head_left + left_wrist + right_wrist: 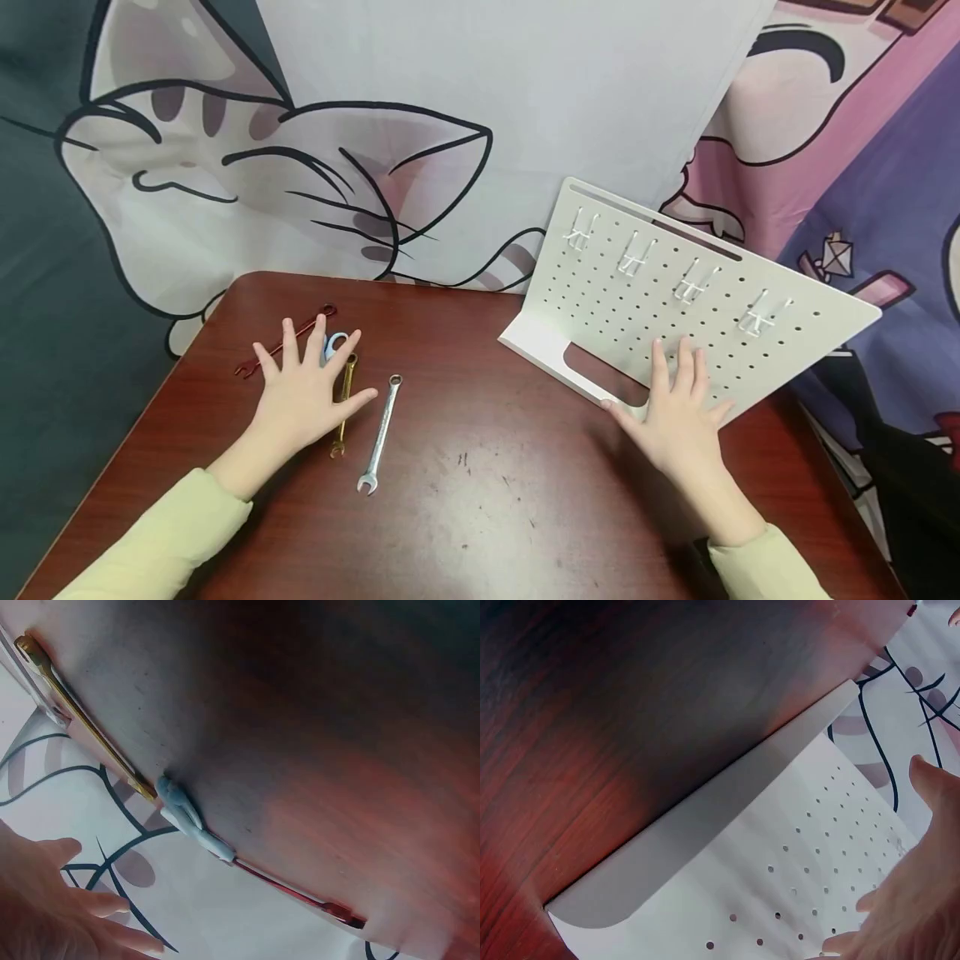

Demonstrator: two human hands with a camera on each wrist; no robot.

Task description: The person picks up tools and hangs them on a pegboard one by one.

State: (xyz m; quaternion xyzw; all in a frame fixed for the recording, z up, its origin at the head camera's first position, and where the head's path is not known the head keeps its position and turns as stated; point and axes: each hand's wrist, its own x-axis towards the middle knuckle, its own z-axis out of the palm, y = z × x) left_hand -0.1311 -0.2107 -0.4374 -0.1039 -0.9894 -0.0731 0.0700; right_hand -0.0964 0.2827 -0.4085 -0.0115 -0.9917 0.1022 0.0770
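Note:
My left hand (pixel 296 407), fingers spread, hovers over the tools at the table's left. Beneath and around it lie a red wrench (pixel 247 367), a light-blue-handled tool (pixel 337 340) mostly hidden by the hand, and a gold wrench (pixel 348 380). A silver wrench (pixel 382 433) lies just right of these. In the left wrist view the gold wrench (pixel 90 724), blue handles (pixel 187 814) and red wrench (pixel 285 886) show apart from the fingers. My right hand (pixel 681 429), fingers spread, is in front of a white pegboard stand (pixel 600 308) and holds nothing; whether it touches the board I cannot tell.
Several white wire hooks (pixel 692 282) are fixed along the pegboard's upper part. The brown table (pixel 465 433) has small dark marks near its middle. A cartoon-printed cloth (pixel 420 50) hangs behind it. A black object (pixel 892 467) stands beyond the right edge.

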